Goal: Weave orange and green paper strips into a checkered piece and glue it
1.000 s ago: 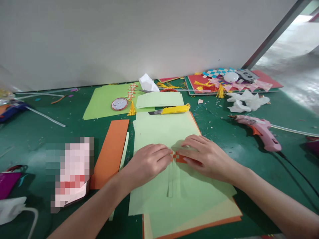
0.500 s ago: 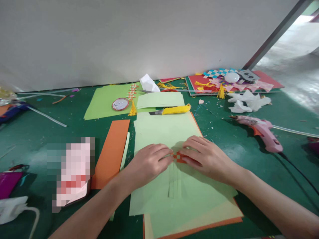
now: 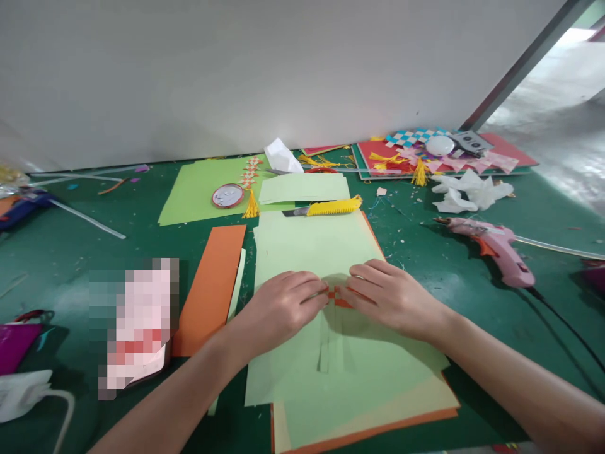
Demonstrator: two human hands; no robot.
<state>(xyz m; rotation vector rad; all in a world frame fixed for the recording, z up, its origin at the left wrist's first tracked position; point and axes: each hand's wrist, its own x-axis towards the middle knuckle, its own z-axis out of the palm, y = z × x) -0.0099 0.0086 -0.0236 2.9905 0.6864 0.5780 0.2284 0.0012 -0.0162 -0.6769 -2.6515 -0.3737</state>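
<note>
Orange paper strips (image 3: pixel 344 303) cross pale green paper strips (image 3: pixel 325 353) in a small weave over the middle of a pale green sheet (image 3: pixel 302 246). My left hand (image 3: pixel 288 309) pinches the left end of the orange strips between thumb and fingers. From the other side, my right hand (image 3: pixel 390 296) bends its fingers over the right part of the weave and holds it, hiding much of it. The green strips hang loose toward me. Beyond both hands, a yellow utility knife (image 3: pixel 333 207) with its blade out lies across the sheet's far edge.
An orange paper piece (image 3: pixel 212 284) and a blurred-out pink phone-shaped object (image 3: pixel 142 321) lie left. A pink glue gun (image 3: pixel 496 246) with its cord rests right, near crumpled tissue (image 3: pixel 472 191). Farther back are a round tin (image 3: pixel 227 196), a woven piece with a yellow tassel (image 3: pixel 252 205) and the wall.
My right hand's fingers have shifted slightly left over the weave, and less of the orange checks shows between my hands. My left hand stays almost where it was.
</note>
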